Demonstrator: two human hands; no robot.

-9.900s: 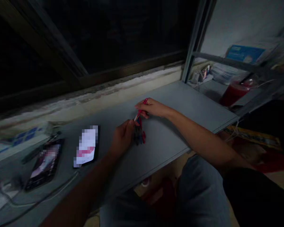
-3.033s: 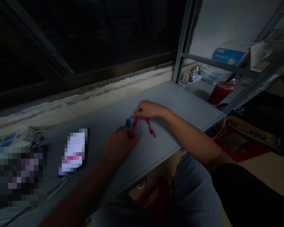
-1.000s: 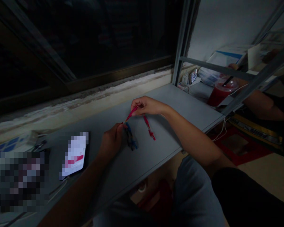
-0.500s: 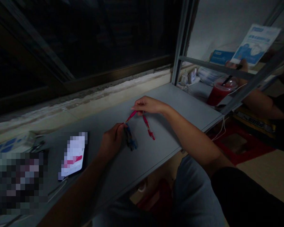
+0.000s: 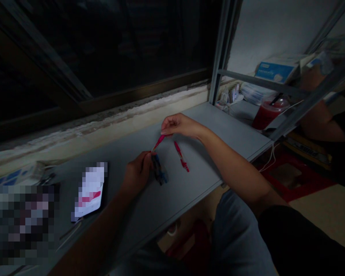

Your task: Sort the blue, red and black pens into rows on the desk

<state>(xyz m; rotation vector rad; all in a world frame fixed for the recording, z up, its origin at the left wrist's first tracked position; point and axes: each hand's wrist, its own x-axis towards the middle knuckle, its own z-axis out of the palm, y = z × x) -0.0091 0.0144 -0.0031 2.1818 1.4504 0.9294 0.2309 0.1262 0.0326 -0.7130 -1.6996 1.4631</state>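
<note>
My left hand (image 5: 136, 172) and my right hand (image 5: 179, 126) hold a thin red plastic piece (image 5: 158, 142) between them, one end in each hand's fingertips, above the grey desktop (image 5: 195, 168). Just below my left fingertips lies a small bundle of dark blue items (image 5: 159, 170). A second thin red piece (image 5: 180, 156) rests on the desk, under and a little right of my right hand. Neither hand touches it. The dim light hides the fine shape of these small items.
A phone (image 5: 89, 191) lies left of my left hand, with a pixelated blur (image 5: 23, 224) beyond it. At the right stand a metal shelf frame (image 5: 224, 57) and a red drink cup (image 5: 268, 113) with a straw. Another person's arm (image 5: 323, 124) shows beyond the frame.
My right hand has lifted slightly, with the red piece still between my hands. The other person's raised white packet is no longer up at the right.
</note>
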